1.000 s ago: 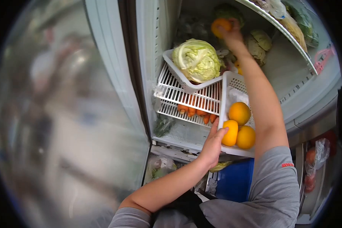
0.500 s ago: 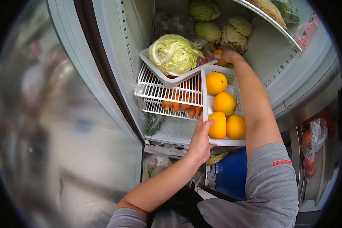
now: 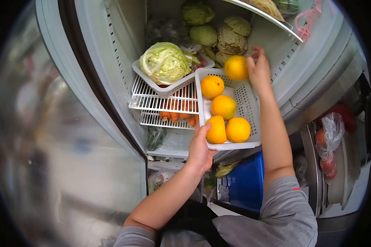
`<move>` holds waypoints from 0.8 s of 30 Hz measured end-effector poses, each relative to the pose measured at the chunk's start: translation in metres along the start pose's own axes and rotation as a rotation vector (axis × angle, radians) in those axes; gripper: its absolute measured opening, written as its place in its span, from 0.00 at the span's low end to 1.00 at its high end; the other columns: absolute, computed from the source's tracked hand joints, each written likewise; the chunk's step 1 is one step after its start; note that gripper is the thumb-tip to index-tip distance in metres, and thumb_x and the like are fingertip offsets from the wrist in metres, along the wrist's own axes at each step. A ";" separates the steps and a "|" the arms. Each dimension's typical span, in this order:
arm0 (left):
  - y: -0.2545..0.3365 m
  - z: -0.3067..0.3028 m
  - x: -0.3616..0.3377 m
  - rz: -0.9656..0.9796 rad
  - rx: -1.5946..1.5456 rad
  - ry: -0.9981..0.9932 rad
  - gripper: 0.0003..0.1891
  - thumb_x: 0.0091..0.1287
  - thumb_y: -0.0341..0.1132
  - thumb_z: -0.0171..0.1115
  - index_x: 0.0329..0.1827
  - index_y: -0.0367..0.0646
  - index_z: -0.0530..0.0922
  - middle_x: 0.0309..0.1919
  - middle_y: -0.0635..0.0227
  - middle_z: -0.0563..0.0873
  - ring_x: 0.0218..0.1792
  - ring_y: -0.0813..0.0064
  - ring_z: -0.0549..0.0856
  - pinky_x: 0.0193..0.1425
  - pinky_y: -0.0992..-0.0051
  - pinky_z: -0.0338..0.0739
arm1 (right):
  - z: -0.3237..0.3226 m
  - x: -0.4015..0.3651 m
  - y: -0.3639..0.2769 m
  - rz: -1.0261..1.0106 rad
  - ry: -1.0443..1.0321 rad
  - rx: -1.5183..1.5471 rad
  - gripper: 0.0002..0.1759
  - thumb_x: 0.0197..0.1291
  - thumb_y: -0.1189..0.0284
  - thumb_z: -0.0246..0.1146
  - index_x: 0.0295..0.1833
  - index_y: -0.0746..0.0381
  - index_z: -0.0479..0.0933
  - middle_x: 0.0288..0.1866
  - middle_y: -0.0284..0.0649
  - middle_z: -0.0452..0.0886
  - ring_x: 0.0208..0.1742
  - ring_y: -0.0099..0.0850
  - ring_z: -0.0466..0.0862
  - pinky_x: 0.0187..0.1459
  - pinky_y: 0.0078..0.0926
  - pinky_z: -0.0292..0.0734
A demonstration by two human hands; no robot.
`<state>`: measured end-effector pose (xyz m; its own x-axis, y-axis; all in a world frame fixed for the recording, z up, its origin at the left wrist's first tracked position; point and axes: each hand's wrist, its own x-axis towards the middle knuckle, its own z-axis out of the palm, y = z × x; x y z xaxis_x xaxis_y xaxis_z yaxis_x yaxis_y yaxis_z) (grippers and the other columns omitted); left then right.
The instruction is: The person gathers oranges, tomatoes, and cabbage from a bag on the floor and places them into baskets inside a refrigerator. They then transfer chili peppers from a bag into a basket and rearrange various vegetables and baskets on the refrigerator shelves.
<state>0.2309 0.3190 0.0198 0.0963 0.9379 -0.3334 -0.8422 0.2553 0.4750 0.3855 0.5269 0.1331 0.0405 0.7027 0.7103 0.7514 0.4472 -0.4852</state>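
My left hand (image 3: 200, 150) is closed on the near left corner of a white plastic basket (image 3: 253, 145), thumb over its rim. Inside the basket lie several oranges, among them one orange (image 3: 223, 107) near the middle. Another orange (image 3: 236, 68) is over the basket's far end, smeared a little by motion. Right beside it is my right hand (image 3: 259, 70), its fingers apart and not wrapped round the fruit, the thumb close to its side. A pale green head of lettuce (image 3: 165, 64) sits in a white tray (image 3: 169, 90) left of the basket.
White wire shelves (image 3: 165, 99) stand inside the refrigerator, with carrots (image 3: 175, 116) below. Cabbages (image 3: 203, 35) lie at the back. An open glass door (image 3: 90, 156) is at left. Below are a blue bin (image 3: 245, 185) and, at right, a bag of red produce (image 3: 329, 152).
My right hand has drawn back from beside the cabbages with an orange, and its fingers have opened beside that orange above the basket. My left hand keeps its hold; the view has shifted right.
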 end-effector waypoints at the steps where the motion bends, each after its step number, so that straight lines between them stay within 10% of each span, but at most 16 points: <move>1: 0.000 0.001 0.000 -0.003 0.002 -0.003 0.29 0.68 0.48 0.58 0.69 0.45 0.66 0.63 0.64 0.76 0.61 0.64 0.78 0.64 0.57 0.70 | 0.000 -0.015 0.003 0.002 0.003 -0.003 0.22 0.61 0.63 0.64 0.58 0.60 0.73 0.50 0.50 0.81 0.50 0.49 0.81 0.54 0.40 0.75; 6: 0.004 0.001 -0.002 -0.029 0.025 -0.017 0.28 0.69 0.49 0.57 0.68 0.45 0.68 0.63 0.61 0.75 0.61 0.63 0.78 0.61 0.57 0.73 | -0.028 -0.059 -0.006 -0.096 -0.505 -0.022 0.17 0.65 0.67 0.61 0.56 0.64 0.76 0.54 0.50 0.80 0.55 0.51 0.79 0.58 0.38 0.73; 10: 0.006 0.005 0.001 -0.048 0.030 -0.053 0.28 0.68 0.50 0.57 0.67 0.46 0.68 0.62 0.61 0.76 0.60 0.63 0.78 0.61 0.58 0.73 | -0.070 -0.091 -0.016 -0.186 -0.303 0.077 0.17 0.64 0.73 0.62 0.59 0.61 0.76 0.61 0.47 0.77 0.62 0.46 0.76 0.61 0.37 0.71; 17: 0.004 0.009 -0.005 -0.005 0.081 -0.015 0.28 0.68 0.50 0.58 0.68 0.49 0.66 0.63 0.61 0.75 0.60 0.62 0.77 0.61 0.57 0.71 | -0.039 -0.077 -0.006 -0.318 -0.517 -0.546 0.42 0.46 0.76 0.73 0.69 0.48 0.68 0.74 0.46 0.61 0.67 0.52 0.71 0.65 0.44 0.71; 24: -0.003 -0.006 -0.005 -0.025 0.092 -0.100 0.29 0.69 0.42 0.52 0.70 0.38 0.61 0.66 0.52 0.71 0.64 0.54 0.75 0.65 0.49 0.73 | -0.010 -0.010 -0.023 -0.236 -0.703 -0.371 0.48 0.40 0.74 0.76 0.71 0.46 0.65 0.77 0.50 0.57 0.65 0.52 0.74 0.63 0.43 0.74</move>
<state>0.2298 0.3125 0.0150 0.1724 0.9486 -0.2653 -0.7870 0.2947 0.5420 0.3744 0.5036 0.1421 -0.4742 0.8504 0.2279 0.8621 0.5011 -0.0757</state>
